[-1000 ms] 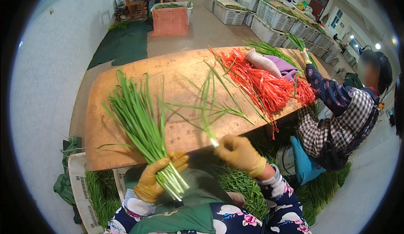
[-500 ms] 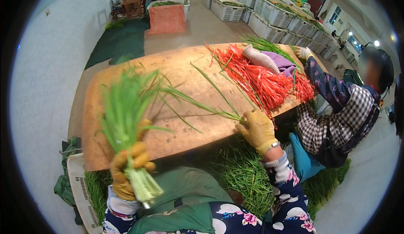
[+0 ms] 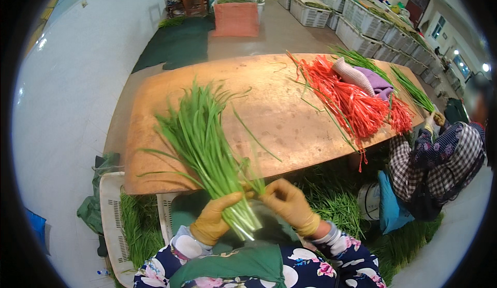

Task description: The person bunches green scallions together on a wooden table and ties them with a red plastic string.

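- One bunch of green chives [image 3: 207,143] was the work in hand; it was held low in front of the body, its pale cut ends pointing down toward the lap and its leaves fanning up and left over the near edge of the wooden table [image 3: 279,106].
- The left hand [image 3: 211,220], in a yellow glove, was closed around the bunch just above the cut ends.
- The right hand [image 3: 289,205], also gloved in yellow, was closed narrowly on a few stalks at the right side of the bunch, touching it just beside the left hand.
- Judged from this grip, the stalks were being gathered and evened. To do it well, the left hand should have stayed firm near the cut ends so they remained level, while the right hand pressed the stray leaves in without bending them.
- A heap of red tie strips [image 3: 352,101] lay on the far right of the table, well apart from the bunch, with a folded purple cloth [image 3: 375,83] on top.
- More loose chives [image 3: 331,205] lay below the table edge, and a white crate [image 3: 111,215] stood at the left.
- A co-worker in a checked sleeve [image 3: 414,169] sat at the right end of the table.
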Demonstrator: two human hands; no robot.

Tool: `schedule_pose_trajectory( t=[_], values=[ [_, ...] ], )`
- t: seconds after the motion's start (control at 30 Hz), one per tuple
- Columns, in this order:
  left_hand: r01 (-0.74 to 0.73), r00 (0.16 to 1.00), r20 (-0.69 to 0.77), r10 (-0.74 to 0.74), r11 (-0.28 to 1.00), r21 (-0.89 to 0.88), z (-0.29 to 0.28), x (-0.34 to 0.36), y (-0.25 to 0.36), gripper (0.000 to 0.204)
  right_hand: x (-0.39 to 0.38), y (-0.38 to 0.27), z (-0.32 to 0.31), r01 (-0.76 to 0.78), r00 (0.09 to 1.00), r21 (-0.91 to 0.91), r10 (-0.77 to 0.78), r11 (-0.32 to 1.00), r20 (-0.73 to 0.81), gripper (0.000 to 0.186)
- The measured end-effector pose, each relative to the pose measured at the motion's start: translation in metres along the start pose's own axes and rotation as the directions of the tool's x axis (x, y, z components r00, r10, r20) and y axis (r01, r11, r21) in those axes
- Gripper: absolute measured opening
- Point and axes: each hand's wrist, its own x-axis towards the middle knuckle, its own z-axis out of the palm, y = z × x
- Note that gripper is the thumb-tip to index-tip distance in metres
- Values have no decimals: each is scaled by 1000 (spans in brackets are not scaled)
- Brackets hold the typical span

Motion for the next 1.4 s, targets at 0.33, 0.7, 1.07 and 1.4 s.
schedule_pose_trajectory(
  t=[0.33, 0.7, 1.07, 1.4],
  values=[
    [-113, 988, -100, 117, 993, 47, 17, -4, -4, 24, -4, 28, 30, -34, 998, 192, 41, 981, -37, 10],
    [-223, 944, 190, 270, 946, -233, -27, -54, 88, 52, -28, -36, -105, 202, 876, -978, 457, -57, 154, 32],
    [-470, 811, 237, 535, 836, -283, -37, -156, 120, 50, 115, -42, -19, 452, 890, -836, -226, 312, 397, 16],
    [-562, 808, -32, 588, 755, -338, -68, -157, 117, 80, 157, -58, 88, 860, 509, -458, -311, 225, 803, 25]
  ],
)
